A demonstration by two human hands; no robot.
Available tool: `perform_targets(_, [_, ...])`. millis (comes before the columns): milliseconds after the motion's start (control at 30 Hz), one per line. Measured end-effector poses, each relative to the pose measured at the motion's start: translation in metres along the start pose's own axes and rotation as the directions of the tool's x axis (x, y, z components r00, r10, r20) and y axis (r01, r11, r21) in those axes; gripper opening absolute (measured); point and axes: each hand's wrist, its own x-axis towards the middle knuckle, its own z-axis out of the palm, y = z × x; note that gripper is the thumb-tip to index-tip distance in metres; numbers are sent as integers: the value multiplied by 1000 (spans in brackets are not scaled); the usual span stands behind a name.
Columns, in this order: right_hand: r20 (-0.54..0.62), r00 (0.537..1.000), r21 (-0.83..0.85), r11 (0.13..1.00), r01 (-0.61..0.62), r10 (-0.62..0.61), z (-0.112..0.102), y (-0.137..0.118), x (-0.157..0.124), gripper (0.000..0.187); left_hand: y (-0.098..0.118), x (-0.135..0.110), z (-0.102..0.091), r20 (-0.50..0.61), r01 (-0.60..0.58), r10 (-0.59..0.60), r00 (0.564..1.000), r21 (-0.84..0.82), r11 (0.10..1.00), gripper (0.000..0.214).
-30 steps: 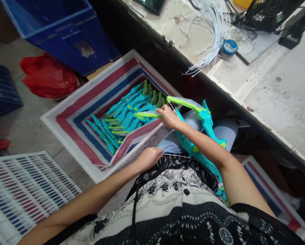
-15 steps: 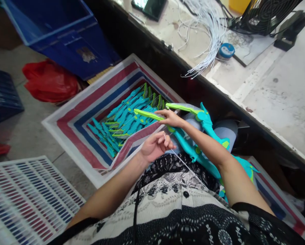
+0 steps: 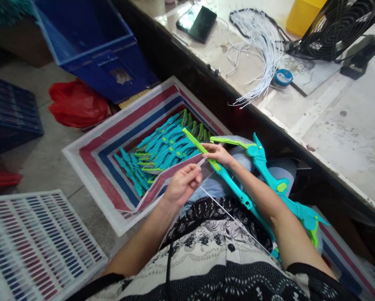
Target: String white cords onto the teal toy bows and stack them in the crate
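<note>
With my right hand [image 3: 219, 154] I grip the lime-green limb [image 3: 200, 147] of a teal plastic toy bow [image 3: 237, 192] lying across my lap. The fingers of my left hand [image 3: 183, 183] are pinched on the white string [image 3: 217, 203], just left of that limb. From there the string runs slack-free down over my shirt toward the bow's other end, which my right arm partly hides. A second teal and green toy bow [image 3: 270, 177] rests on my legs beyond the right forearm.
Several similar bows lie in a striped-lined crate [image 3: 90, 159] ahead. On the workbench [image 3: 331, 121] are a bundle of white strings [image 3: 265, 58], a blue round tin [image 3: 283, 77], a phone [image 3: 197, 23] and a fan [image 3: 334, 31]. A white slatted crate [image 3: 43, 242] stands at left.
The held limb has turned to a steeper angle, its tip shifting right. My left hand has closed from loosely curled fingers into a pinch near the limb. The whole view has shifted slightly.
</note>
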Motion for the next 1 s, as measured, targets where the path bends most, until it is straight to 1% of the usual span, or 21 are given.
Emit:
perform_targets(33, [-5, 1000, 21, 1000, -6, 6, 1, -1, -2, 63, 8, 6, -4, -87, -72, 74, 993, 21, 997, 33])
perform_targets(67, [-8, 1000, 39, 999, -11, 11, 2, -3, -4, 63, 16, 13, -9, -175, -147, 153, 973, 47, 988, 33])
perform_targets(133, [-11, 1000, 70, 997, -20, 21, 3, -5, -7, 63, 31, 29, -16, -318, -264, 287, 904, 115, 958, 31])
perform_targets(167, [-10, 1000, 80, 996, -25, 26, 4, -7, -8, 63, 36, 37, -18, -363, -296, 331, 871, 151, 943, 30])
perform_targets(200, [-9, 1000, 88, 996, -29, 30, 4, -8, -9, 64, 40, 44, -19, -390, -314, 362, 847, 182, 932, 29])
perform_targets(233, [-9, 999, 94, 995, -31, 32, 5, -9, -9, 63, 43, 50, -19, -403, -325, 382, 831, 206, 923, 28])
perform_targets(333, [-2, 999, 100, 994, -37, 37, 6, -12, -10, 62, 45, 61, -17, -409, -342, 427, 807, 265, 901, 27])
perform_targets(400, [3, 999, 103, 994, -35, 34, 7, -14, -10, 62, 45, 64, -17, -404, -338, 440, 802, 299, 892, 26])
perform_targets(467, [13, 999, 99, 995, -30, 29, 7, -14, -10, 63, 45, 66, -17, -394, -326, 436, 809, 316, 891, 24])
perform_targets(767, [25, 999, 67, 997, -25, 23, 5, -11, -9, 64, 52, 74, -22, -315, -357, 446, 838, 301, 884, 22])
perform_targets(1000, [9, 999, 81, 996, -37, 36, 6, -13, -10, 63, 52, 75, -23, -266, -357, 409, 873, 223, 907, 28])
